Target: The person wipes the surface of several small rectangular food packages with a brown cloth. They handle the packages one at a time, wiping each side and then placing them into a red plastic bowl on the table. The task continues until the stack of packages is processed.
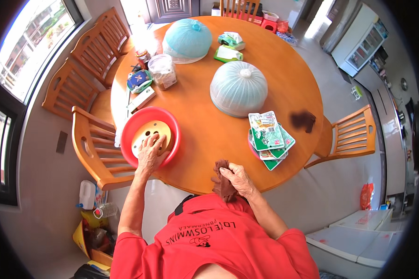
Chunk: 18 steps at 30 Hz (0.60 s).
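A red plastic basin (175,129) stands at the left edge of the round wooden table. Inside it sits a pale yellow disc (159,126) with several round dark holes. My left hand (150,152) reaches over the basin's near rim and rests on the disc, fingers spread; what lies under the palm is hidden. At the table's front edge, my right hand (239,180) is closed round a bunched brown cloth (225,186), which hangs in front of my red shirt.
Two mesh food covers, one blue (187,39) and one pale (239,88), stand on the table (205,144). Flat green-and-white packs (267,135) are stacked at right, near a dark item (303,121). A clear jar (163,70) stands beyond the basin. Wooden chairs (354,132) surround the table.
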Tool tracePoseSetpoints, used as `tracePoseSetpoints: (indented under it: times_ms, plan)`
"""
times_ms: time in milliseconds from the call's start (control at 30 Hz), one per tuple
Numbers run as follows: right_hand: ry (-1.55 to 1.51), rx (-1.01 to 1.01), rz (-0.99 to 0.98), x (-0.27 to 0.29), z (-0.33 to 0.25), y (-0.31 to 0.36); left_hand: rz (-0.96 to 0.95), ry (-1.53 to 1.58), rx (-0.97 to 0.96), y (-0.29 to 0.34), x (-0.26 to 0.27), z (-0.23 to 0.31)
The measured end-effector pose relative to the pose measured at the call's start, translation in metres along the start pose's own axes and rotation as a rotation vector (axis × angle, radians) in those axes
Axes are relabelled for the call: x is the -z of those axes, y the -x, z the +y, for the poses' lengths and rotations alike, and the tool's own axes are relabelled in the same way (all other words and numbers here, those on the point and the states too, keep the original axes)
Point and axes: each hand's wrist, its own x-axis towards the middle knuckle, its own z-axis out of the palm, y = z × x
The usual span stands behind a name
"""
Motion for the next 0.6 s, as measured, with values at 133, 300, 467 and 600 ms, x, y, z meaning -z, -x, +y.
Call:
tracePoseSetpoints:
  times_ms: [133,300,467,600]
  plan:
    - [0.097,0.182,0.093,0.02,0.011,0.004,-0.053,0.079,0.039,-0.002,-0.004,0.005]
    - [0.108,0.248,0.218,0.022,0.006,0.021,-0.135,0.175,0.139,-0.004,-0.003,0.003]
    - [0.786,0.581,0.567,0.056,0.016,0.02,0.286,0.317,-0.016,-0.021,-0.003,0.059]
    - [1.301,0.731,0.668,0.073,0.018,0.032,-0.011,0.901,0.146,-0.025,-0.038,0.128]
